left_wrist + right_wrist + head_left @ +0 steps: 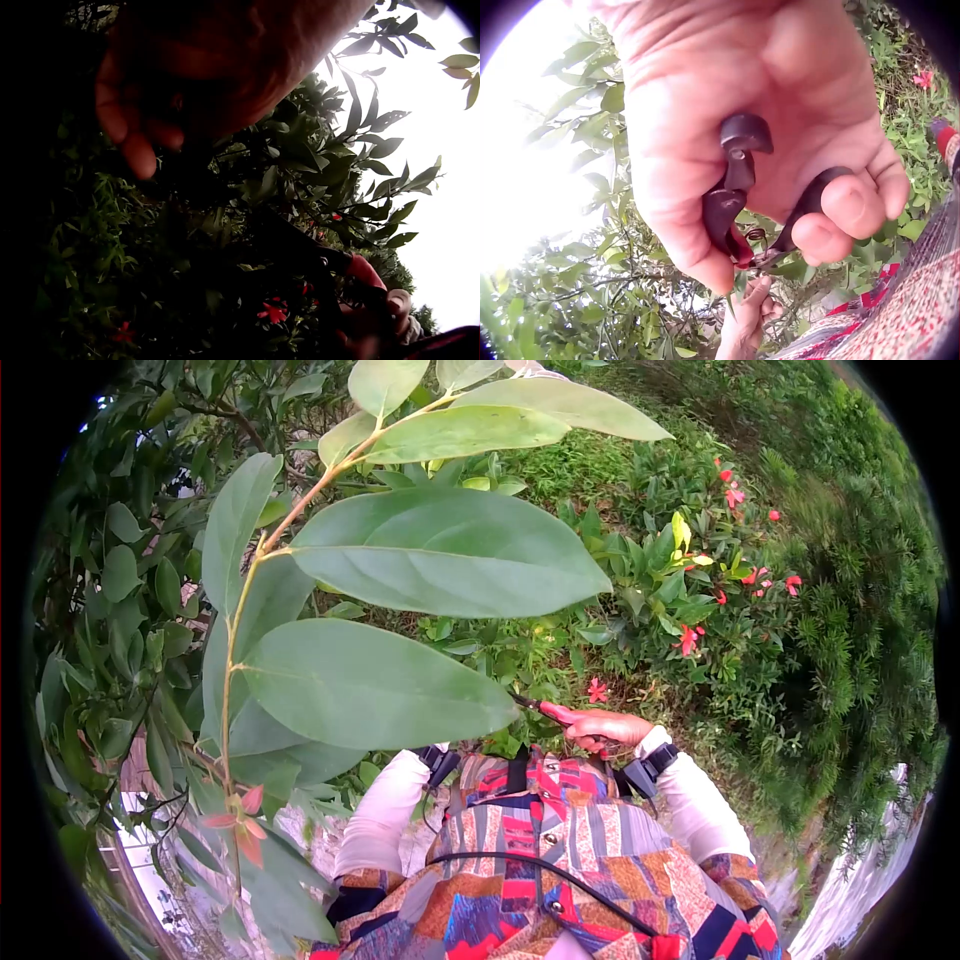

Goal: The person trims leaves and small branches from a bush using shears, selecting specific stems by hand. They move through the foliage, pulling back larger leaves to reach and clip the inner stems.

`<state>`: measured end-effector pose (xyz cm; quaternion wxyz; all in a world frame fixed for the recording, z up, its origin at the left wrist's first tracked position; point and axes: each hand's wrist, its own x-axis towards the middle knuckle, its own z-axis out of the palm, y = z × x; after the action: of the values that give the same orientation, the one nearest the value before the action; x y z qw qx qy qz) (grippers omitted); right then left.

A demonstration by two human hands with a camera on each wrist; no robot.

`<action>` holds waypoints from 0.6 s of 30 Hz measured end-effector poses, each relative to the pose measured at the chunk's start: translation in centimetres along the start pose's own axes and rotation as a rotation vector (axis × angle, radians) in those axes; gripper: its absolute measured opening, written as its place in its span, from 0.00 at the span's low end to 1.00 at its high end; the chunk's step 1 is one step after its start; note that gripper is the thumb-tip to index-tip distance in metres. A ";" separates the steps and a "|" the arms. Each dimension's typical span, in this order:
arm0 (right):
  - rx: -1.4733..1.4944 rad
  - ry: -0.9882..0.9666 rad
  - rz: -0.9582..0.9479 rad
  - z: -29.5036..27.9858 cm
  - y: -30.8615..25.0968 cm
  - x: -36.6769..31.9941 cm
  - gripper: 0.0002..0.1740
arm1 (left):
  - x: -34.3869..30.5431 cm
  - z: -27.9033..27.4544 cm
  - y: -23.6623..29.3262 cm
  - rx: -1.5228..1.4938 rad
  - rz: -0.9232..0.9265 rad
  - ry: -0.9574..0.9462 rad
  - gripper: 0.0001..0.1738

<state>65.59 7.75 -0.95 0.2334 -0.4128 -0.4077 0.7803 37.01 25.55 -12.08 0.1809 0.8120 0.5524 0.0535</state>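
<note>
In the head view the right hand (612, 730) grips pruning shears (556, 711) with red and black handles, its blades pointing left toward the big leaves. Seen from the right wrist, the fingers of the right hand (750, 150) curl round the dark handles (722, 214), and a small coiled spring shows between them. Beyond the shears lies the left hand (744, 319), fingers bent. Large leaves hide it in the head view. From the left wrist, the left hand (202, 82) is in deep shade with fingers bent downward; whether it holds anything cannot be told.
A leafy branch (232, 650) with broad leaves (450, 550) rises close to the head camera. Dense foliage (120, 570) stands at the left, a bush with red flowers (688, 639) ahead on the right, and feathery greenery (850, 610) at the far right.
</note>
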 end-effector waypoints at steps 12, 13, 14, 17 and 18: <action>0.251 0.030 0.095 0.0 2.9 6.5 0.19 | -3.3 -2.1 2.5 -0.571 -0.116 -0.161 0.16; 0.291 0.007 0.122 -0.3 2.8 6.5 0.19 | -3.6 -1.8 2.9 -0.616 -0.144 -0.143 0.16; 0.284 -0.003 0.126 -1.1 3.1 6.6 0.19 | -3.9 -1.1 3.1 -0.618 -0.153 -0.134 0.16; 0.241 -0.033 0.124 -1.4 2.7 7.0 0.19 | -4.4 0.3 3.5 -0.770 -0.210 -0.119 0.15; 0.231 -0.040 0.132 -1.7 2.7 6.9 0.19 | -4.5 0.4 3.7 -0.814 -0.239 -0.122 0.14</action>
<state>63.15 11.85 -6.94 0.2192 -0.3934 -0.2914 0.8440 38.68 20.08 -10.62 0.5238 0.6064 0.5647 0.1977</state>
